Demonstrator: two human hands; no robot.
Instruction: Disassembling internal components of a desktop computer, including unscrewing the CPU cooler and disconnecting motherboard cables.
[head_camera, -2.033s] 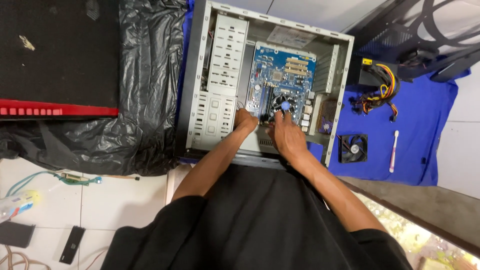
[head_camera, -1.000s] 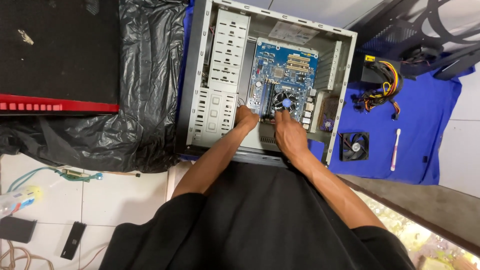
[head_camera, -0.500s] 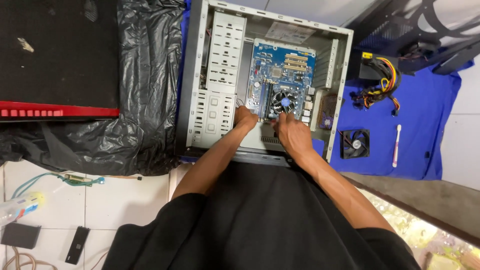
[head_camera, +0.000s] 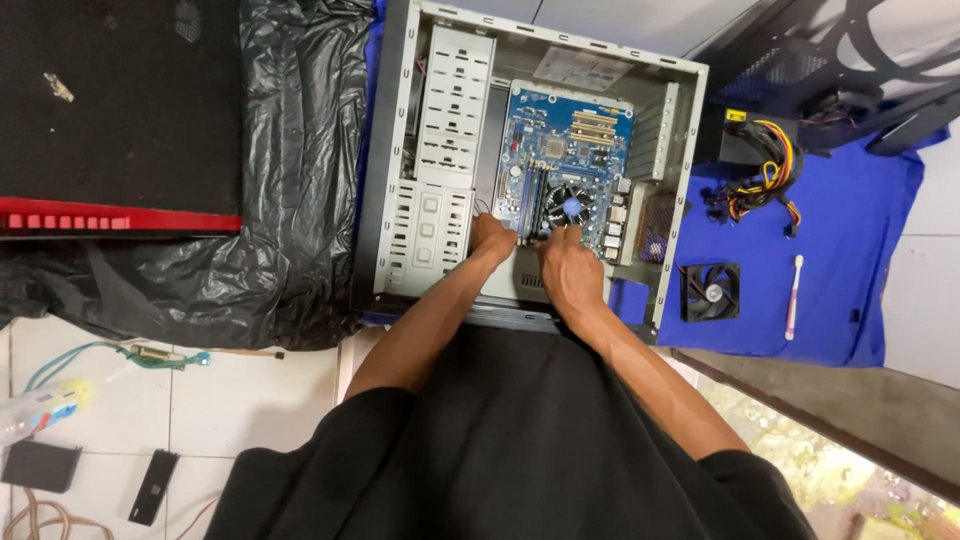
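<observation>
Little has moved since the earlier frames: both hands are kept at the near edge of the circuit board, and only the view has shifted slightly.

An open grey computer case (head_camera: 400, 150) is laid on its side on a blue cloth (head_camera: 850, 230), with a black plastic bag (head_camera: 290, 150) spread to its left. Inside the case, a blue circuit board (head_camera: 565, 135) is mounted flat, and a round cooler fan (head_camera: 570, 207) with a blue hub is seated near its closest edge.

The left hand (head_camera: 492, 240) is placed at the board's near-left corner, its fingers curled down onto the edge beside the fan; whether anything is pinched between them cannot be told. The right hand (head_camera: 570, 275) is set just in front of the fan, with a fingertip stretched up to touch the fan's near rim; the remaining fingers are bent under, and their grip cannot be made out. The fan is thus found just beyond both hands, slightly nearer the right one.

On the cloth to the right, a bundle of coloured cables (head_camera: 765, 170) is seen, then a loose black square fan (head_camera: 710, 292), and beside it a thin pink-and-white brush (head_camera: 793, 295).
</observation>
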